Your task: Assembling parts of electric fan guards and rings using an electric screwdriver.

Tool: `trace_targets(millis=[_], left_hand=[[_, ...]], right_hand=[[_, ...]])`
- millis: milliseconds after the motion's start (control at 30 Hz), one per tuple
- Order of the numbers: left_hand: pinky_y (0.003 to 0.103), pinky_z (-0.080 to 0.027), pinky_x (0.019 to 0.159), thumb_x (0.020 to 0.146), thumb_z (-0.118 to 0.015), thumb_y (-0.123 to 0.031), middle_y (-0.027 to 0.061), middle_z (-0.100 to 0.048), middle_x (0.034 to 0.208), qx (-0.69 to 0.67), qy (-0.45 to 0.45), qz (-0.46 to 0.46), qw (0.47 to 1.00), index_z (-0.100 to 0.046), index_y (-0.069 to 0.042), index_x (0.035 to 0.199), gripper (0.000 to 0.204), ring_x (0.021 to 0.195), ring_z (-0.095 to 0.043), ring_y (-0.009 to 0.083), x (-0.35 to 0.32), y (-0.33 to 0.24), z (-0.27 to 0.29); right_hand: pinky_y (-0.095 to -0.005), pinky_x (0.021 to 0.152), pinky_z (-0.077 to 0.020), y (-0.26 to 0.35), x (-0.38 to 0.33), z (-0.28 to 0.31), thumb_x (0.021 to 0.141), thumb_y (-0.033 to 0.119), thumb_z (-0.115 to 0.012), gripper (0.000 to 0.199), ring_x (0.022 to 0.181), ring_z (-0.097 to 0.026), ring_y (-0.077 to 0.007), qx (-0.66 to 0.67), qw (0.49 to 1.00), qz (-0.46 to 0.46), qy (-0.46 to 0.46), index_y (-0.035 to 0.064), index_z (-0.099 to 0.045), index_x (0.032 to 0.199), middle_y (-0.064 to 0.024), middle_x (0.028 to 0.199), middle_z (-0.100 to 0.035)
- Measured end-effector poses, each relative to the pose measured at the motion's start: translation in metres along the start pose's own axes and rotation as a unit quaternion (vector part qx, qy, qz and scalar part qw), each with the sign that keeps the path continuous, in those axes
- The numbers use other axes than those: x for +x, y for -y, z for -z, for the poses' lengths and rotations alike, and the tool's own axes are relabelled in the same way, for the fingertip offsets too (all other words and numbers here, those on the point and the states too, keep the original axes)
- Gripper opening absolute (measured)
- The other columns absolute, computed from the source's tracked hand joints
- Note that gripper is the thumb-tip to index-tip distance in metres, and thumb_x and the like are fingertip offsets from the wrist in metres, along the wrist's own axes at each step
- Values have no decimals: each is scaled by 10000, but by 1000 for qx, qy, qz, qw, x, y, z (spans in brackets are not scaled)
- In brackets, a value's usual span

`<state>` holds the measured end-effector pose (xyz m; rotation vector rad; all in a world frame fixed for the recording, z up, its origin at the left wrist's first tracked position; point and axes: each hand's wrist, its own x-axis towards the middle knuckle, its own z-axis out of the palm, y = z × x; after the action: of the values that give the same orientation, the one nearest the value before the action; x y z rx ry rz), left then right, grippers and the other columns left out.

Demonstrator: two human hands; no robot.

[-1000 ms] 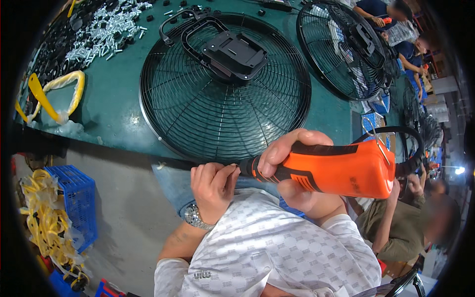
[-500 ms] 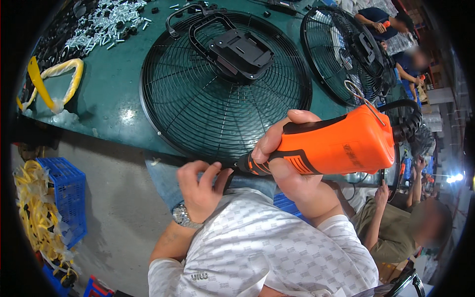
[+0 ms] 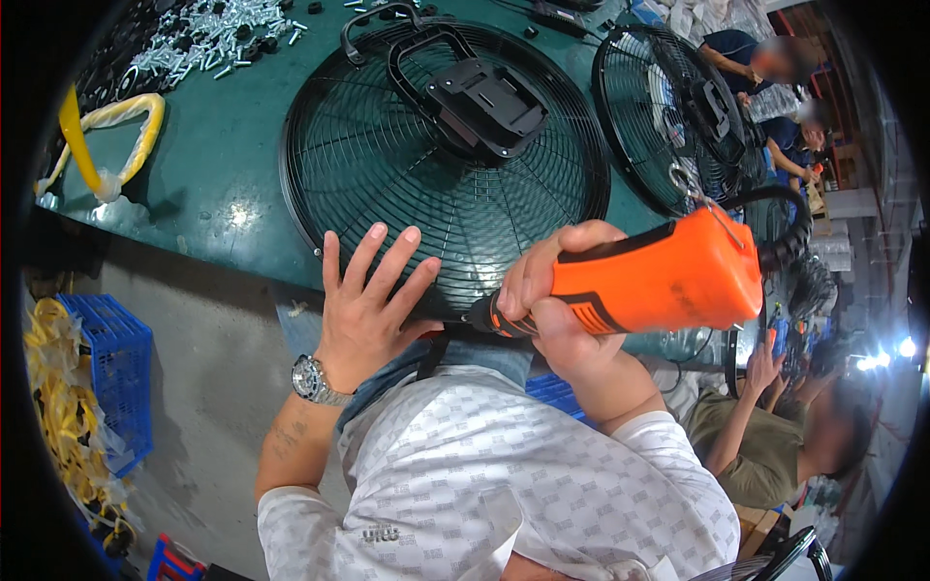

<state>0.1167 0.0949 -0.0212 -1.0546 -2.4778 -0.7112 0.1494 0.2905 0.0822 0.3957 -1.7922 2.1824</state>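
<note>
A large round black fan with a wire guard [image 3: 387, 165] lies on the green table, its motor housing and handle facing up. My right hand [image 3: 567, 300] grips an orange electric screwdriver [image 3: 664, 271], whose tip points at the near rim of the guard. What sits under the tip is too small to make out. My left hand [image 3: 373, 310] lies with fingers spread over the near left part of the guard, thumb near the rim and the tool's tip. A coiled black cable leaves the back of the screwdriver.
Loose screws [image 3: 223, 39] are heaped at the table's far left, near a yellow wrapped tube frame [image 3: 140, 107]. A second fan [image 3: 668, 116] lies at the right. On the floor stands a blue crate [image 3: 121, 368] beside yellow wrapped parts. Other people work along the right.
My left hand has opened from bent fingers at the rim and moved up onto the guard, fingers spread. The screwdriver stays at the near rim, shifted only slightly.
</note>
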Motion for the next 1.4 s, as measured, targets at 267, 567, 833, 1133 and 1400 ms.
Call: trace_targets(millis=[267, 567, 833, 1133, 1400], left_hand=[[623, -134, 1128, 615, -794, -496, 38, -433, 1443, -1, 1, 0, 1000, -553, -204, 1279, 765, 1361, -332, 295, -3, 2, -4], [625, -179, 1114, 554, -824, -403, 20, -441, 1432, -21, -23, 8, 999, -576, -226, 1262, 770, 1346, -354, 262, -1, 1, -2], [617, -171, 1117, 565, -811, -421, 24, -449, 1428, -22, -30, 0, 999, -579, -224, 1256, 755, 1335, -366, 269, -2, 3, -4], [509, -283, 1106, 826, -708, -298, 281, -397, 1430, -121, -149, -40, 981, -451, -27, 1384, 672, 1308, -426, 408, 16, 34, 24], [342, -372, 1053, 863, -509, -664, 272, -521, 1330, -191, 67, 291, 935, -400, 108, 1369, 929, 1253, -513, 298, 176, 233, 16]], right_hand=[[-335, 653, -540, 5, 5, 11, 845, 55, -654, 396, 670, -575, -166, -49, 993, 0, 110, 102, -410, 1153, -53, 814, -541], [-317, 603, -529, 6, 8, 7, 821, 113, -729, 397, 630, -561, -161, -120, 977, -8, 176, 82, -445, 1096, -51, 762, -537], [-335, 604, -540, 1, 1, 14, 836, 227, -742, 434, 636, -597, -195, -39, 982, 26, 181, 50, -484, 1137, -62, 750, -556], [-352, 665, -558, 59, -43, 126, 856, 133, -655, 455, 780, -645, -210, 3, 938, -101, -331, -6, -449, 1237, -141, 951, -634], [-314, 601, -567, 0, -89, 110, 807, 99, -721, 418, 785, -651, -176, -77, 911, -275, -298, -6, -529, 1163, -120, 1059, -623]])
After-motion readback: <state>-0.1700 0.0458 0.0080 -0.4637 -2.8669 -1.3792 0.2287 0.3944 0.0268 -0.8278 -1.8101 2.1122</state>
